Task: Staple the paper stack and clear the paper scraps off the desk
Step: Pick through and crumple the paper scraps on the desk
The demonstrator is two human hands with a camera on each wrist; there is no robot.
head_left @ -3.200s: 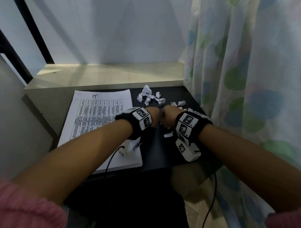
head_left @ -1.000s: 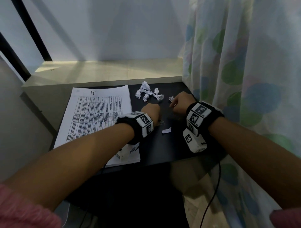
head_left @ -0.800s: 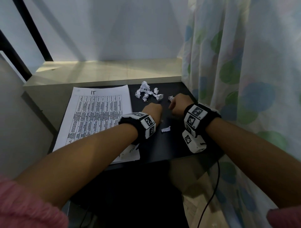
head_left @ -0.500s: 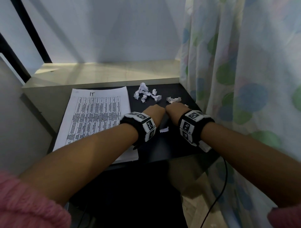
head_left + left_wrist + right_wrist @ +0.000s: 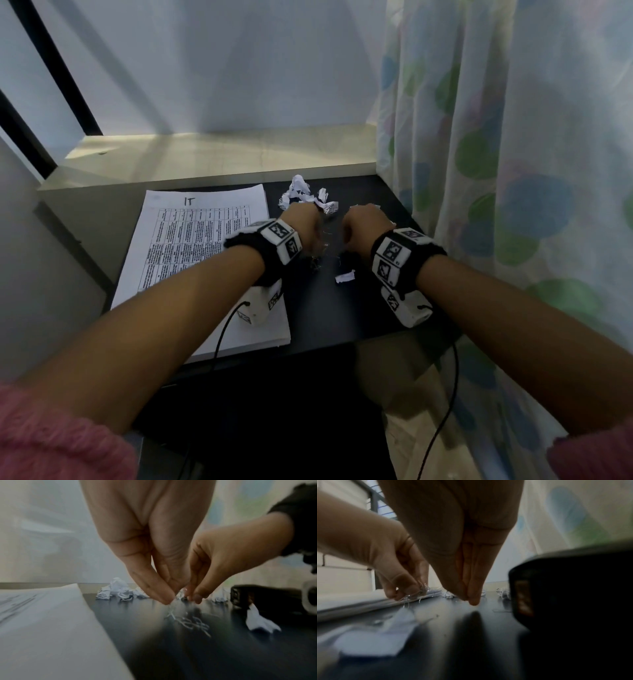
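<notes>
- The desk [image 5: 318,329] is a dark top that ends in a near edge below both wrists, with a curtain [image 5: 513,171] hanging close on the right-hand side of the right fingers and a pale ledge [image 5: 219,157] beyond everything; the open room is the bare dark strip between the two hands and toward the near edge.
- The paper stack [image 5: 191,246] lies flat just left of the left fingers, its near corner reaching the desk's edge. No staple can be made out in it from here, so I judge the stapling is yet to be done.
- A dark stapler-like block [image 5: 267,596] sits beside the right fingers on their outer side, too blurred to name for certain.
- The left hand [image 5: 301,224] points its fingers [image 5: 154,591] down, tips bunched and pinching a small tangle of loose staples [image 5: 190,623], some dangling from the tips and some on the desk under them.
- The right hand [image 5: 364,222] has its fingers [image 5: 473,588] straight, pressed together, tips just above the desk; whether they grip anything I cannot tell.
- The paper scraps [image 5: 305,197], crumpled, lie beyond both sets of fingertips, and one flat scrap [image 5: 345,276] lies behind them, near the right wrist. All are on the desk, so clearing looks barely begun.
</notes>
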